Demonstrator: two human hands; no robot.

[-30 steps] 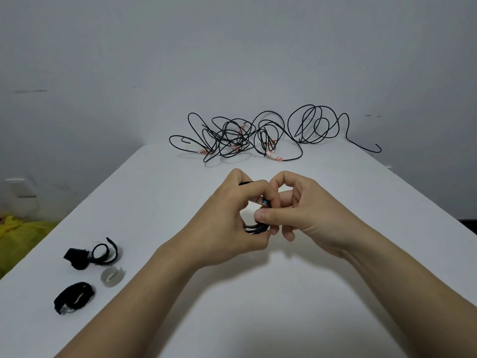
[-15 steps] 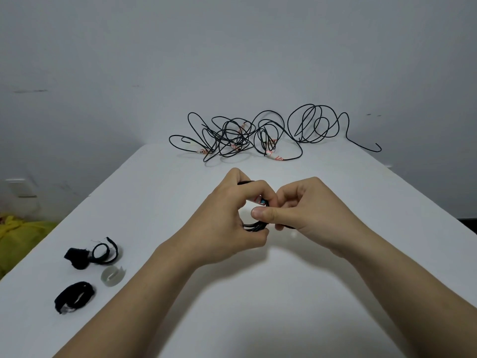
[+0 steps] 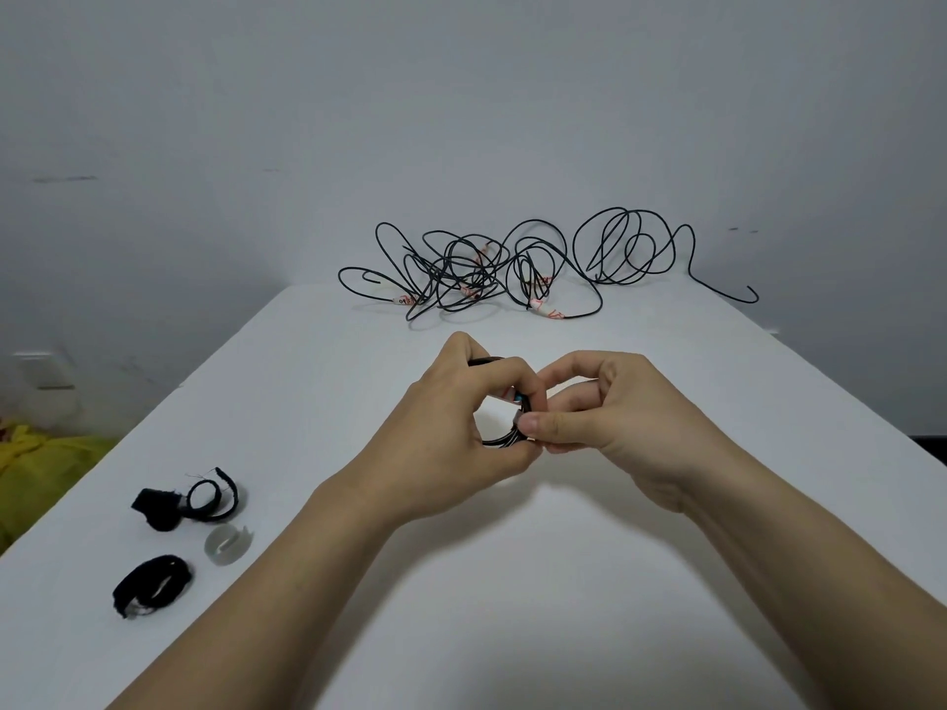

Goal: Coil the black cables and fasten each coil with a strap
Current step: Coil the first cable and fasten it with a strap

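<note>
Left hand grips a small black coil, right hand pinches its side, both just nearer than the cable tangle; loops should stay bunched tight for fastening.

I am reading only one small text here: a white tag on the tangled black cables at the far end of the table is showing dark digits, something like "09", and I am not sure of them. The other tags in that tangle are carrying red marks, too blurred for reading. On the coil that my left hand is holding, a small label with red strokes is peeking out, also not readable.
</note>
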